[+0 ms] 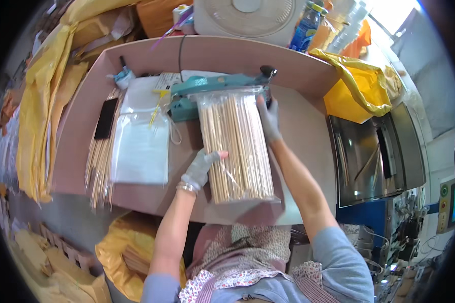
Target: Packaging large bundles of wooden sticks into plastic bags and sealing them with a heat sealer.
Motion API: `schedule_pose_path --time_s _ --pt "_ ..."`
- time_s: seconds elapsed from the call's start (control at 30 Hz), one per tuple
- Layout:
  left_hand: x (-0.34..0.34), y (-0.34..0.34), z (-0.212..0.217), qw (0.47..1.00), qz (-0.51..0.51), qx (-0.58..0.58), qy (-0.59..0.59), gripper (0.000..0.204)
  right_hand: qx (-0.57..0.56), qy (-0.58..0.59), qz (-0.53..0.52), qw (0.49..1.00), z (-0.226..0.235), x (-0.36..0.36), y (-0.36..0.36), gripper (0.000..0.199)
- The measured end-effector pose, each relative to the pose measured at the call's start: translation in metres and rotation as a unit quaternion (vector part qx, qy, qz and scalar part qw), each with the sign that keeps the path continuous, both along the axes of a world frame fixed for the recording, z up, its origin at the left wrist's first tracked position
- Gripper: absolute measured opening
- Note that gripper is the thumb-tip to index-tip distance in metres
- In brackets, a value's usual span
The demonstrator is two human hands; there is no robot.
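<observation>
A clear plastic bag of long wooden sticks point(236, 146) lies lengthwise in front of me, its top end against a teal hand-operated bag sealer point(215, 83). My left hand point(199, 169), in a grey glove with bare thumb tip, grips the bag's left side, thumb on top and other fingers hidden beneath. At the bag's upper right edge, beside the sealer's black-knobbed end, my gloved right hand point(270, 120) holds the bag, its fingers partly hidden. To the left are a stack of clear bags point(140, 151) and loose wooden sticks point(98, 161) with a black phone-like slab point(106, 119) on them.
A raised rim surrounds the pinkish worktable point(303, 146). On the right stand a metal tray point(359, 156) with a few sticks and a yellow bag point(356, 91). Behind the rim are a white round-lidded appliance point(247, 22) and a blue-labelled bottle point(307, 28). Another yellow sack point(121, 247) sits below.
</observation>
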State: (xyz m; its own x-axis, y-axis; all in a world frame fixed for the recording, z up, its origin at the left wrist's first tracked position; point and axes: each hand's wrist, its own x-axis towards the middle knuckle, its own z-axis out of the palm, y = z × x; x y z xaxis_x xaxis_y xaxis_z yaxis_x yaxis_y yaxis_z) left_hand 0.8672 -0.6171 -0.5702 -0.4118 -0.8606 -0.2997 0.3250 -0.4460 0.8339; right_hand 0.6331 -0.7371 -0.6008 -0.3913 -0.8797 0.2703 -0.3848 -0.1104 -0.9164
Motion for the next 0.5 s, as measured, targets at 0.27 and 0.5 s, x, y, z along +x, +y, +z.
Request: schedule_pose_path --time_s 0.27,0.5 --pt "0.072 0.139 0.005 0.996 0.07 0.061 -0.001 0.049 0.386 -0.557 0.299 0.672 0.038 0.078 0.277 0.083" --pt "0.175 0.381 0.076 0.95 0.264 0.1 -0.132 0.051 0.354 -0.304 0.606 0.644 0.043 0.176 0.38 0.084"
